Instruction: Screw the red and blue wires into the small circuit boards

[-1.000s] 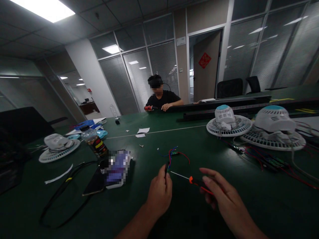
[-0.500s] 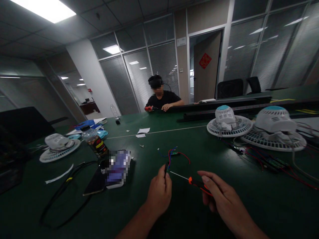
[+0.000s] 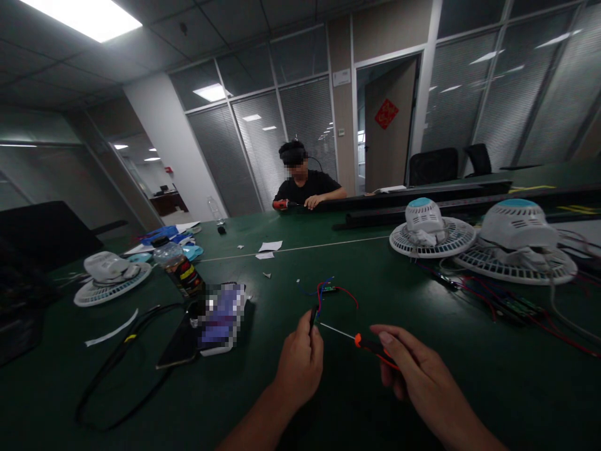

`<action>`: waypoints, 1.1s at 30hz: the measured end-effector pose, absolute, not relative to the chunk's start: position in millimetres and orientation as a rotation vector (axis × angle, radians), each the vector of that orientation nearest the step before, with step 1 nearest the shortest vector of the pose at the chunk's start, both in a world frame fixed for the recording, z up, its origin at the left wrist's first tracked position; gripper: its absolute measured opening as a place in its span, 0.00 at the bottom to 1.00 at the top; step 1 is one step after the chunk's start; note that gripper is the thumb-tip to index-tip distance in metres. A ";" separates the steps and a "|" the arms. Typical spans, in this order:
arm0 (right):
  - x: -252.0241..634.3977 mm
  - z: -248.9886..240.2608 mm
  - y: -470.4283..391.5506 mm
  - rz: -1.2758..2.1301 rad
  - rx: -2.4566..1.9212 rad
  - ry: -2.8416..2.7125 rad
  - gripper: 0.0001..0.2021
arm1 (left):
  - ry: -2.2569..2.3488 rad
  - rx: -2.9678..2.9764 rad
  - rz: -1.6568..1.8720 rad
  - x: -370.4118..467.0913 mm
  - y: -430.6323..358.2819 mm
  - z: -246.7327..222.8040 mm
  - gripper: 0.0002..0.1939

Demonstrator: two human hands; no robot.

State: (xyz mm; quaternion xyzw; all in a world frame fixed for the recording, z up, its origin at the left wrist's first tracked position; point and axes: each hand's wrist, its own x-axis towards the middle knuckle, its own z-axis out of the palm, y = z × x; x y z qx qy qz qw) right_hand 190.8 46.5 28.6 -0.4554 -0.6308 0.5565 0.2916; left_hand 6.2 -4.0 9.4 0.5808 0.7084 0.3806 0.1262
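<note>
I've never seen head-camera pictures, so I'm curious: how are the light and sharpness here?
Head view: dim overall, though the ceiling light glares white; head view: faint sheen on the green table; head view: the screwdriver in the right hand reads clearly, while the small dark part in the left hand is murky; head view: mosaic blocks hide detail beside the bottle.

"Where's the screwdriver [image 3: 360,341]?"
"Below the middle, a bit right. It's black and orange. Its thin tip points up-left, close to a small black piece [image 3: 313,318]."
"And the wires [image 3: 320,295]?"
"Red and blue, bendy, by a little green board [image 3: 330,289]."
</note>
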 end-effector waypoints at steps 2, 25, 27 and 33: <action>191.5 27.4 46.8 1.481 -1.206 -1.687 0.25 | 2.071 1.683 1.108 6.3 -4.1 9.6 0.18; 191.3 31.8 42.1 1.482 -1.205 -1.589 0.27 | 2.077 1.711 1.107 7.0 -3.2 8.2 0.18; 190.9 34.2 41.7 1.529 -1.250 -1.590 0.27 | 2.077 1.698 1.110 7.1 -3.4 8.4 0.18; 189.8 30.1 43.0 1.442 -1.206 -1.596 0.26 | 2.089 1.691 1.096 6.2 -3.3 7.5 0.18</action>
